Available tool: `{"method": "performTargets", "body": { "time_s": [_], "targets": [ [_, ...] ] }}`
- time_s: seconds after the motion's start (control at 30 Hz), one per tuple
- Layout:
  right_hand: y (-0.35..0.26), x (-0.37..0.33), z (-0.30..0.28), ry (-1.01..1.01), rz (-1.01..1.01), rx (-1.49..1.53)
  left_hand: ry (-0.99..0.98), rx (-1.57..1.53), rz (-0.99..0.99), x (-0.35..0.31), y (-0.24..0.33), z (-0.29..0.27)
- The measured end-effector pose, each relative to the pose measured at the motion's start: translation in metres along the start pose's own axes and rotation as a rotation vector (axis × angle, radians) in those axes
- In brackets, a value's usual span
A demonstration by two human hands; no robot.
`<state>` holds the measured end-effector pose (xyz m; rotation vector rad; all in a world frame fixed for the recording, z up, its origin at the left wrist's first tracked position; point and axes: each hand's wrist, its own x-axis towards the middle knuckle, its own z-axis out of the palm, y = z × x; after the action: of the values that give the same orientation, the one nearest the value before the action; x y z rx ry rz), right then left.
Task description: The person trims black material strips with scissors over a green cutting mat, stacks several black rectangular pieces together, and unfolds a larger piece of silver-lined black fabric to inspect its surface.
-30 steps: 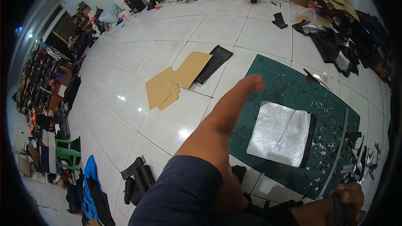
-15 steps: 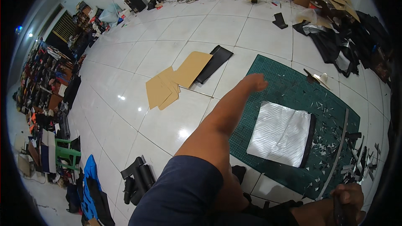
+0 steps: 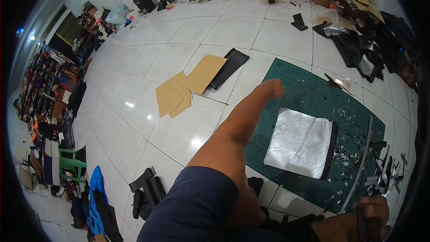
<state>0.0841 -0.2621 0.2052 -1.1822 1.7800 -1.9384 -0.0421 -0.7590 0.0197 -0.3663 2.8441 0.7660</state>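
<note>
My left arm reaches forward from a navy sleeve. At its end my left hand (image 3: 276,89) is closed like a fist over the far-left part of the green cutting mat (image 3: 304,85); whatever its fingers may hold is hidden. Nearer to me on the mat lies a silvery, roughly square sheet (image 3: 298,143) with a black strip along its right side. My right hand (image 3: 375,210) is low at the right, beside the mat's near corner. Its fingers are wrapped round a slim dark object (image 3: 362,226), too unclear to name.
A metal ruler (image 3: 358,170) lies along the mat's right side among small offcuts (image 3: 347,157). Dark scraps (image 3: 387,172) are heaped beyond it. Tan card pieces (image 3: 177,94) and a folded black piece (image 3: 229,68) lie left on the tiles, black rolls (image 3: 150,192) nearer.
My left hand has shifted very slightly to the left. The silvery sheet, the mat and my right hand look nearly unchanged.
</note>
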Motion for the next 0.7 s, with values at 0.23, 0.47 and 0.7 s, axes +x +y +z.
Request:
{"method": "performTargets", "body": {
  "time_s": [0.23, 0.47, 0.7],
  "targets": [
    [0.002, -0.005, 0.009, 0.094, -0.058, -0.143, 0.058, 0.017, 0.084, 0.011, -0.015, 0.006],
    [-0.002, 0.002, 0.008, 0.012, -0.043, -0.089, 0.050, -0.045, 0.000, 0.000, 0.002, 0.001],
    [-0.011, 0.019, 0.018, -0.050, -0.066, -0.058, -0.004, -0.040, 0.005, 0.002, -0.001, 0.001]
  ]
}}
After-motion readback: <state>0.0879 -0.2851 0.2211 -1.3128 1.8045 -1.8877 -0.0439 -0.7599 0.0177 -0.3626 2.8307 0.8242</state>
